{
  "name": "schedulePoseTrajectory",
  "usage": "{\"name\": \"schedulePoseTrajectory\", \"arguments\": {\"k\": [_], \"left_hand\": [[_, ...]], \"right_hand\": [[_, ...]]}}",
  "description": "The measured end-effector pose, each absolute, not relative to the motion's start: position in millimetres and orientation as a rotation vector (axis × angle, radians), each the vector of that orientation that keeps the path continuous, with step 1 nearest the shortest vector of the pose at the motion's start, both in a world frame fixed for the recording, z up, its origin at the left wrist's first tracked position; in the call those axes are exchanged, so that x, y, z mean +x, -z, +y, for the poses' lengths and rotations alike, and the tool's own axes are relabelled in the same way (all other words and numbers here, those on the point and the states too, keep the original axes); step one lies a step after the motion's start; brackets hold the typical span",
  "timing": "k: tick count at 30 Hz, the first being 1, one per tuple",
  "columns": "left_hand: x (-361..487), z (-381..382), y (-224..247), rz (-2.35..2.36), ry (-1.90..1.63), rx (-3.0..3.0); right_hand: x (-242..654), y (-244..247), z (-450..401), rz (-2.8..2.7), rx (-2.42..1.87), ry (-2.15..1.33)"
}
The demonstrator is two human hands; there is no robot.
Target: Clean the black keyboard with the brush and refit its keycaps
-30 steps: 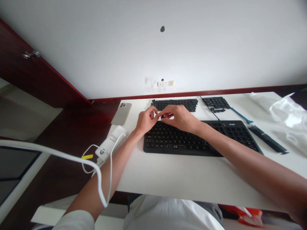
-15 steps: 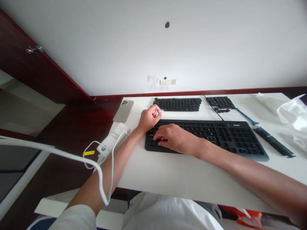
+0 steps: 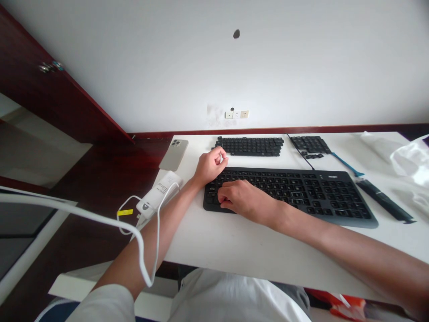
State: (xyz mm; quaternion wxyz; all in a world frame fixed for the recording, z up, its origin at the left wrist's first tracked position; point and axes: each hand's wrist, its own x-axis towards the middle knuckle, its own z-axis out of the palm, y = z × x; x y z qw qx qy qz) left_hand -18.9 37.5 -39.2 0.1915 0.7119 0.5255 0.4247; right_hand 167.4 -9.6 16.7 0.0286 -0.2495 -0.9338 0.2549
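A black full-size keyboard (image 3: 338, 197) lies across the desk, many of its key positions looking bare, without caps. My right hand (image 3: 243, 197) rests over its lower left corner, fingers curled closed and pressed together; whatever they hold, if anything, is hidden. Over the keyboard's upper left edge is my left hand (image 3: 208, 166), its fingers curled in with thumb and forefinger close together; what may be inside cannot be made out. Just behind that hand, loose black keycaps (image 3: 251, 146) stand in rows, and a second block of keycaps (image 3: 310, 144) sits farther right, with several loose ones before it.
A phone (image 3: 173, 154) and a white power adapter (image 3: 160, 192) with its cable lie at the desk's left edge. On the right are a blue brush (image 3: 348, 164), a dark strip (image 3: 385, 201) and a white plastic bag (image 3: 412, 156). A white cable (image 3: 100, 213) crosses my left forearm.
My right hand's fingers have curled in tighter over the keyboard's lower left corner. My left hand stays in about the same place. The view has shifted slightly.
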Motion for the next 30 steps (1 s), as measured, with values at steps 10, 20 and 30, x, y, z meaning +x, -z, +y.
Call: {"name": "schedulePoseTrajectory", "arguments": {"k": [10, 20, 30], "left_hand": [[-18.5, 36.5, 39.6, 1.508, -1.157, 1.999], [-18.1, 37.7, 41.3, 1.499, -1.165, 2.007], [-17.6, 36.8, 39.8, 1.5, -1.158, 2.009]], "right_hand": [[167.8, -18.7, -18.5, -2.994, -0.688, -0.543], [168.0, -18.5, -24.5, -3.017, -0.661, -0.423], [166.2, -21.7, -23.1, -3.015, -0.703, -0.516]]}}
